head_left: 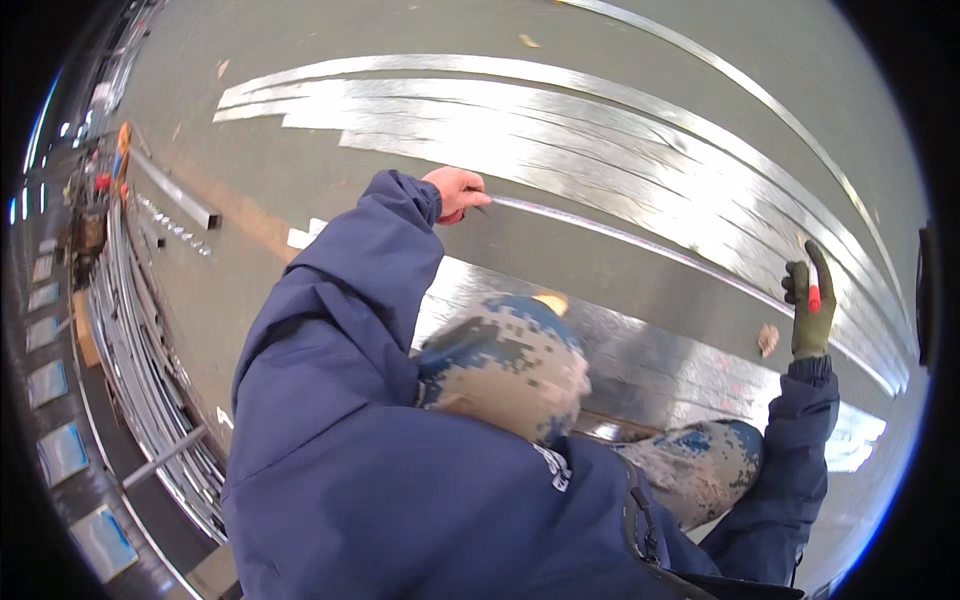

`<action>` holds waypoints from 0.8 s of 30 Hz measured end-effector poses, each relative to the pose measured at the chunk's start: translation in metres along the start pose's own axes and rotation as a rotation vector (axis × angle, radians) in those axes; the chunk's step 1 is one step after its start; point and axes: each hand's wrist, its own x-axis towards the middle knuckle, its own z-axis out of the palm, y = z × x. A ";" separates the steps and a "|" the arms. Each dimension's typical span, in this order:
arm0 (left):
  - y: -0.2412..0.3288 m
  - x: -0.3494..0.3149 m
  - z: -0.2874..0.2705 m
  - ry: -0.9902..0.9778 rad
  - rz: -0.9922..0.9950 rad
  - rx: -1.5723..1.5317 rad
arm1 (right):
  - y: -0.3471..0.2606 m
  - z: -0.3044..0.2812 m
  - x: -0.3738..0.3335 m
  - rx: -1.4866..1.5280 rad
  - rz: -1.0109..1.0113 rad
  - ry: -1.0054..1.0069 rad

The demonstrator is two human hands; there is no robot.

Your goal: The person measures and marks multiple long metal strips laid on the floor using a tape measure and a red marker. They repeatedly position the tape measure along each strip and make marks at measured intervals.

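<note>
"What have you got in your fingers?"

"My bare left hand (pixel 457 194) is closed down to a pinch, thumb and fingertips at the near end of a narrow strip (pixel 640 243). My gloved right hand (pixel 809 300) is curled round a red stick-shaped thing (pixel 814 298), with 1 finger straight out; whether it is a pen, I can't tell."

"And where does the strip lie?"

"It runs slantwise from my left fingertips, past my right hand, and on toward the right edge. It passes between 2 lots of metal: the broad fan of shiny sheets (pixel 500 115) beyond it and the lower sheet (pixel 660 360) nearer me."

"Anything in the way?"

"My 2 knees, mostly: the left knee (pixel 510 370) and the right knee (pixel 690 465) hide much of that lower sheet. A crumpled brown scrap (pixel 768 341) sits just beside my glove."

"What else is about?"

"A long bright band (pixel 760 88) on the floor (pixel 330 30), farther out than the fan. Near my left elbow, white pieces (pixel 301 237). Well off to the left, a metal channel (pixel 175 188), then a bundle of long metal lengths (pixel 140 350) lying side by side."
</note>
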 end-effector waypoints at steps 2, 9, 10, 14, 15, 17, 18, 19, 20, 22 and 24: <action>-0.021 -0.022 -0.022 0.029 -0.118 -0.157 | -0.019 0.024 -0.004 -0.126 -0.040 -0.088; -0.138 -0.075 -0.120 0.128 -0.443 -0.308 | -0.070 0.107 -0.007 -0.169 0.091 -0.200; -0.161 -0.082 -0.128 0.188 -0.424 -0.228 | -0.075 0.119 -0.009 -0.165 0.104 -0.243; -0.220 -0.081 -0.145 0.259 -0.444 -0.118 | -0.095 0.156 -0.017 -0.265 0.135 -0.303; -0.226 -0.077 -0.148 0.236 -0.477 -0.139 | -0.093 0.158 -0.016 -0.272 0.157 -0.321; -0.245 -0.074 -0.149 0.257 -0.448 -0.180 | -0.103 0.174 -0.016 -0.275 0.179 -0.341; -0.253 -0.073 -0.149 0.208 -0.493 -0.209 | -0.106 0.180 -0.016 -0.279 0.175 -0.351; -0.251 -0.069 -0.145 0.155 -0.530 -0.244 | -0.107 0.176 -0.017 -0.291 0.172 -0.355; -0.249 -0.065 -0.140 0.142 -0.530 -0.241 | -0.107 0.172 -0.018 -0.303 0.170 -0.359; -0.248 -0.058 -0.138 0.121 -0.530 -0.227 | -0.107 0.168 -0.020 -0.311 0.191 -0.358; -0.251 -0.052 -0.143 0.099 -0.472 -0.133 | -0.105 0.166 -0.022 -0.300 0.215 -0.360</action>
